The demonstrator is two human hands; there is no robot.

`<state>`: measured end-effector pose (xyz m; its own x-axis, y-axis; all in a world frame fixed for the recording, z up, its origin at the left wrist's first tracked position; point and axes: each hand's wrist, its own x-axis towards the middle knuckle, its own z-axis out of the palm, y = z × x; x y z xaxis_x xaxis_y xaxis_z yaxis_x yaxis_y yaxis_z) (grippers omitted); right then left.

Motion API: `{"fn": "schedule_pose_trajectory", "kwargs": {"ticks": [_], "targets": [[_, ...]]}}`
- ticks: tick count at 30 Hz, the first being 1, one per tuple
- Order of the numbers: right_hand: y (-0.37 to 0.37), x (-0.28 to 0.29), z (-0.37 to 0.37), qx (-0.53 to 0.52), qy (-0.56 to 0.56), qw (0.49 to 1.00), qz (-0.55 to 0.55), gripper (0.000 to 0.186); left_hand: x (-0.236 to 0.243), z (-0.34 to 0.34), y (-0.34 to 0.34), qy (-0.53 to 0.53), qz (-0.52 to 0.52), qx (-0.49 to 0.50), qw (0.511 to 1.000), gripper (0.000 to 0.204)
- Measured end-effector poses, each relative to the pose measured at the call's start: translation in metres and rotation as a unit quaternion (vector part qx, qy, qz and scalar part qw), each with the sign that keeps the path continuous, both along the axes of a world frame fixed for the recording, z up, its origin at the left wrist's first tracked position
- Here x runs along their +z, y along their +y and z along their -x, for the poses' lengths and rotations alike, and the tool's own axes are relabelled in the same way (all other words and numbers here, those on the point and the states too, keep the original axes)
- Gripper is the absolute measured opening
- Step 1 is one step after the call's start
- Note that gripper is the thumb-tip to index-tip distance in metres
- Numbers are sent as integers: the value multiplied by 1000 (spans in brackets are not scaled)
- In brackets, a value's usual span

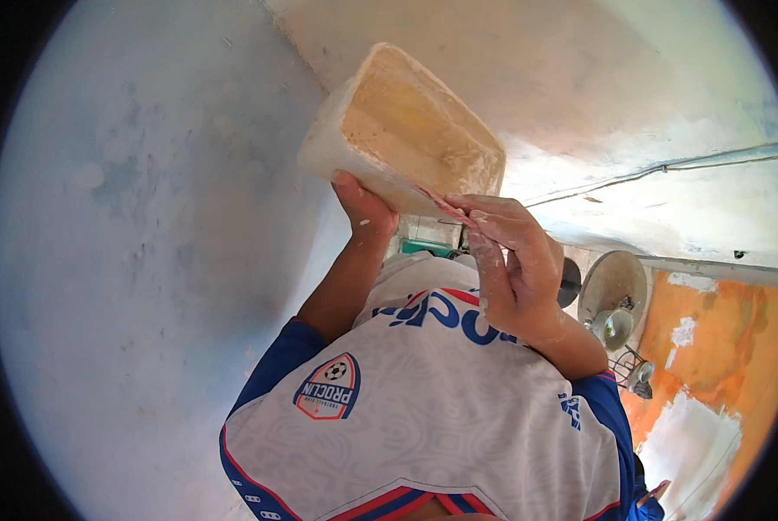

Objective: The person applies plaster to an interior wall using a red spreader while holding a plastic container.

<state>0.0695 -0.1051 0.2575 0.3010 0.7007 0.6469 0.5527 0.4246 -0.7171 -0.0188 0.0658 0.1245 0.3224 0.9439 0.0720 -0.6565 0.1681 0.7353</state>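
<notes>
My left hand holds a white rectangular plastic tub from beneath, tilted so its dusty, pale beige inside faces me. My right hand, spotted with white residue, pinches a thin pinkish-red flat strip against the tub's near lower rim; whether it is a tool or something else I cannot tell. Both hands are in front of my white and blue shirt.
A pale wall fills the left. A cable crosses the upper right surface. A large dusty basin, a white pot and a wire stand are at right, beside a patchy orange wall.
</notes>
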Motion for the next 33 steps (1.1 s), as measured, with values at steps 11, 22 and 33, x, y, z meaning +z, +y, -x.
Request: {"fn": "schedule_pose_trajectory", "kwargs": {"ticks": [11, 22, 33], "targets": [[-38, -28, -1, -98, 4, 993, -62, 30, -25, 1, -11, -4, 103, -45, 994, 83], [-56, -14, -30, -180, 211, 960, -51, 30, -88, -1, 9, -222, 87, -270, 933, 77], [-36, 4, -18, -93, 71, 992, 45, 24, -86, -7, 8, -201, 81, -303, 928, 77]]}}
